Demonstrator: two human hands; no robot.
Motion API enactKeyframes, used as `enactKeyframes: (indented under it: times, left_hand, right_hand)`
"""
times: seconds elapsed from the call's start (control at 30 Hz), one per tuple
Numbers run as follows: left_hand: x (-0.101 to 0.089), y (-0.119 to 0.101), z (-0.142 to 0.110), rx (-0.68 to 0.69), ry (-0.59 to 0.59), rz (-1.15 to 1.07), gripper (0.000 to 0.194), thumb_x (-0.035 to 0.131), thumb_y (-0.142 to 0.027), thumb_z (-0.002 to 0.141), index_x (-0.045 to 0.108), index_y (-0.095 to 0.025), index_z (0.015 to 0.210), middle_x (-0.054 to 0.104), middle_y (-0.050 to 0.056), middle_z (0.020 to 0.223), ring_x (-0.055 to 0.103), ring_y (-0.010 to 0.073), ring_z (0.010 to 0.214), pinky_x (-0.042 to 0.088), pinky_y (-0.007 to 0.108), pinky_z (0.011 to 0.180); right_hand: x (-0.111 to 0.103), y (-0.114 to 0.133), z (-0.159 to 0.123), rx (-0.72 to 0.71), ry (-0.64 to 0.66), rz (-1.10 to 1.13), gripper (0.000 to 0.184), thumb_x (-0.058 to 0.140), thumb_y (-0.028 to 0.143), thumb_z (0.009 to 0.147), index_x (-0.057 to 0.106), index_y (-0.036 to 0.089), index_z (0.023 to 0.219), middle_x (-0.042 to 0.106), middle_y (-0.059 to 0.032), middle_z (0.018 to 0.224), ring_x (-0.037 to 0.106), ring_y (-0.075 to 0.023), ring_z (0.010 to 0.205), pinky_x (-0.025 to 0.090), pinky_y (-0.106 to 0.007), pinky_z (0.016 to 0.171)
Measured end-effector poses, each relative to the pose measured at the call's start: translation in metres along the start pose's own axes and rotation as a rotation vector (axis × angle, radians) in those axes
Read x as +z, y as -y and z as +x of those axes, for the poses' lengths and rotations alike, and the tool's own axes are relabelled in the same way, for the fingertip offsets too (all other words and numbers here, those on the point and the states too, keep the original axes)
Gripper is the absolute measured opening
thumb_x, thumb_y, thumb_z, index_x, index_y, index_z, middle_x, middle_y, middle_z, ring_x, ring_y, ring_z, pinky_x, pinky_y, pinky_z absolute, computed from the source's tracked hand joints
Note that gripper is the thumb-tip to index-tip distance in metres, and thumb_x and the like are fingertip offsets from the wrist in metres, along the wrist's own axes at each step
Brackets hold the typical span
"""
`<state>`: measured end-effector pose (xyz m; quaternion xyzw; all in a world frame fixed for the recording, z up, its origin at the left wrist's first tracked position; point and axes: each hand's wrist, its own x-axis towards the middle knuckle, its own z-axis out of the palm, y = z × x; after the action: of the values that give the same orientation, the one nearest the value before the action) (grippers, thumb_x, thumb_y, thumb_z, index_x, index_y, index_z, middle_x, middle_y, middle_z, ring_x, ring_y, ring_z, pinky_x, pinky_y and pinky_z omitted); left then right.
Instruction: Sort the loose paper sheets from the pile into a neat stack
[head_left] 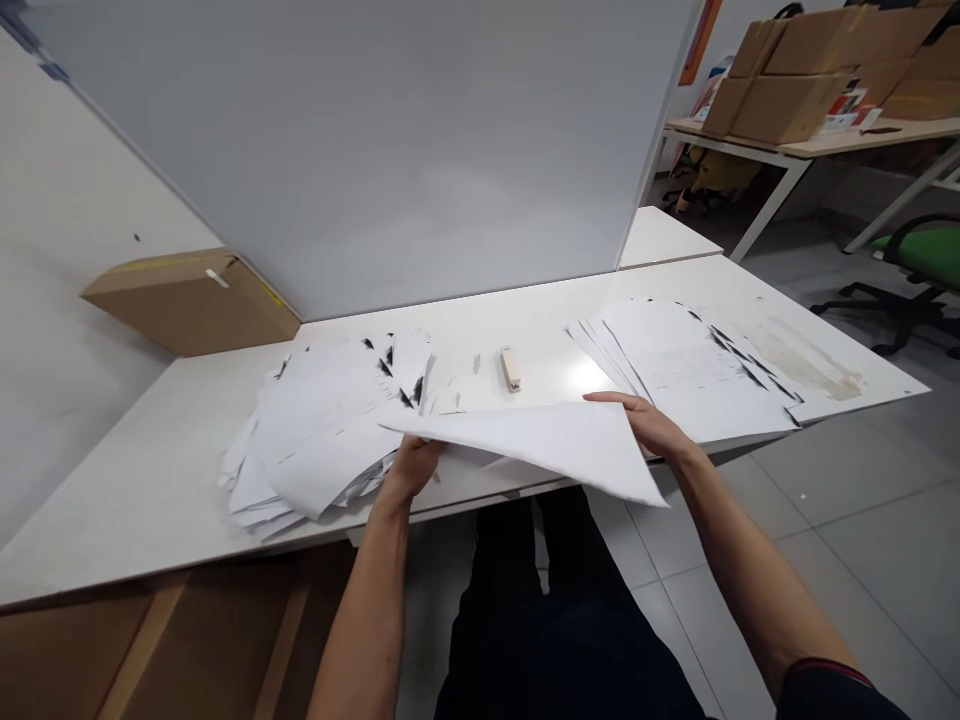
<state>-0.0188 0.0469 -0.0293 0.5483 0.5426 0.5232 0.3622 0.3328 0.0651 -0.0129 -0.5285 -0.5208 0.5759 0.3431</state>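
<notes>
Both hands hold white paper sheets (540,440) at the front edge of the table, with the sheets tilted and one corner drooping past the edge. My left hand (416,465) grips the left end, its fingers partly hidden beneath the paper. At the right end, my right hand (649,425) has closed on the side of the sheets. Beyond them a cream stapler (510,369) lies on the table. An untidy pile of paper (322,420) with black smudges lies to the left. Another smudged stack (690,370) sits to the right, partly fanned out.
A white table (135,450) runs across, backed by a large whiteboard (450,150). One cardboard box (195,300) leans at the back left; more boxes (787,80) stand on a farther desk. A green chair (930,250) is at the right. Cardboard (210,640) shows below the table.
</notes>
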Motion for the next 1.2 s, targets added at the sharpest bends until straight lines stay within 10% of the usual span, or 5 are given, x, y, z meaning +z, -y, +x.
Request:
enactKeyframes:
  times: [0.2,0.4,0.97,1.2]
  left_hand:
    - [-0.008,-0.011,0.012,-0.099,0.059,-0.021,0.035,0.075,-0.036,0.057,0.07,-0.019,0.087,0.07,0.009,0.088,0.059,0.0293,0.101,0.045,0.039,0.091]
    - [-0.003,-0.029,0.013,-0.102,0.102,0.017,0.04,0.07,-0.044,0.064,0.069,-0.016,0.092,0.069,0.009,0.098,0.06,0.0262,0.098,0.047,0.035,0.086]
    - [0.014,-0.001,0.011,-0.211,0.166,0.017,0.033,0.064,-0.047,0.069,0.059,-0.016,0.062,0.063,0.001,0.059,0.061,0.0144,0.059,0.047,0.024,0.059]
    - [0.019,-0.015,0.014,-0.227,0.073,0.204,0.032,0.053,-0.042,0.078,0.051,-0.018,0.057,0.046,-0.004,0.037,0.056,0.0129,0.046,0.038,0.02,0.045]
  right_hand:
    - [-0.009,0.022,-0.004,-0.301,0.069,-0.268,0.039,0.066,0.039,0.071,0.067,0.026,0.107,0.06,-0.0045,0.121,0.052,-0.0273,0.112,0.042,-0.043,0.093]
    - [-0.01,0.031,0.002,-0.238,-0.202,-0.19,0.032,0.065,0.049,0.071,0.073,0.019,0.077,0.071,-0.0049,0.082,0.061,-0.0287,0.091,0.049,-0.04,0.078]
    - [-0.02,0.022,-0.012,-0.106,-0.281,-0.194,0.036,0.067,0.051,0.066,0.072,0.016,0.067,0.07,-0.0062,0.075,0.064,-0.0275,0.081,0.05,-0.033,0.069]
    - [0.006,-0.03,-0.057,0.089,-0.33,0.017,0.044,0.066,0.051,0.067,0.054,0.016,0.043,0.053,-0.0025,0.044,0.049,-0.0152,0.046,0.038,-0.027,0.043]
